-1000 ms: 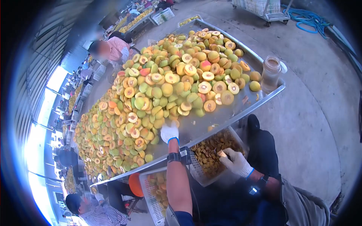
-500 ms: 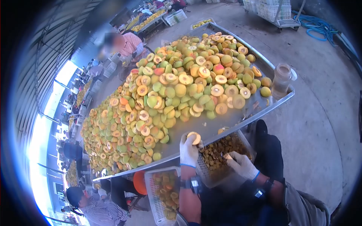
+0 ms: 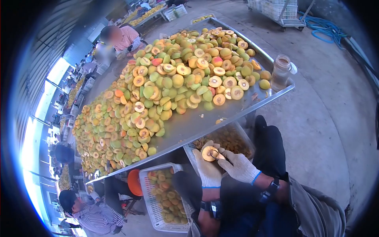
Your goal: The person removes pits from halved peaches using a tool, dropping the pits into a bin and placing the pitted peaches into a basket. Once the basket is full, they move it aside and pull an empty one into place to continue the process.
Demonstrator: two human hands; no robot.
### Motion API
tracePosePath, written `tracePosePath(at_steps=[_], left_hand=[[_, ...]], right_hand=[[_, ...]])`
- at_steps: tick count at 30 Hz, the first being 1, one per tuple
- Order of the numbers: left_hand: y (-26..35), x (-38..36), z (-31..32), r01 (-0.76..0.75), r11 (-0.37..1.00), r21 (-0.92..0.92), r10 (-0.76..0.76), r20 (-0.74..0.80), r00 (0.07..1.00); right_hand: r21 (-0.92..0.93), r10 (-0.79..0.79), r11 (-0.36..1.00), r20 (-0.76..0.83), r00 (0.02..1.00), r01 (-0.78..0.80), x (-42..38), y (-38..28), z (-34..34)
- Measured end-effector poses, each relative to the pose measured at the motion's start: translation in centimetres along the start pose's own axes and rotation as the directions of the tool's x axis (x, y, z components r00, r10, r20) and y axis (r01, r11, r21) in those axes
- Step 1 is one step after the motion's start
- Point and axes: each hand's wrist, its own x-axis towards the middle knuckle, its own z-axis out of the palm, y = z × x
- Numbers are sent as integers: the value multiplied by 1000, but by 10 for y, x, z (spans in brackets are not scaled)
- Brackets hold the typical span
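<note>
My left hand, in a pale work glove, holds a halved yellow peach with its cut face turned up. Gloved too, my right hand is closed round a small pitting tool, whose thin curved tip touches the cut face near the middle. Both hands meet above a white crate with brownish pieces in it, below the table edge. A large heap of halved peaches covers much of the metal table; some lie cut side up, others skin up.
A clear jar stands at the table's right corner. Beside my left leg is a white crate of peach halves, near an orange bucket. One person sits at lower left, another across the table. A blue hose lies at upper right.
My hands have come together over my lap; the pitting tool now meets the peach half. My left hand has drawn back from the table edge. The whole view has shifted slightly.
</note>
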Motion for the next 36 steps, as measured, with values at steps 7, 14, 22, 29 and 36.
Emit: tracePosePath(at_steps=[7, 14, 22, 29, 36], left_hand=[[-5, -4, 11, -94, 995, 25, 96, -83, 992], [2, -8, 27, -78, 992, 104, 94, -164, 982], [-3, -3, 15, -113, 969, 218, 138, -103, 985], [-4, -10, 33, -168, 940, 298, 203, -90, 975], [0, -22, 50, -129, 923, 363, 168, -77, 983]], right_hand=[[-21, 6, 1000, -34, 999, -7, 0, 2, 4], [-110, 17, 994, -1, 1000, -17, -2, 1, 3], [-102, 101, 991, 115, 988, -89, -8, -20, -10], [-252, 107, 966, 152, 983, -66, -5, -17, -11], [30, -13, 999, 105, 994, 10, -16, 0, -9]])
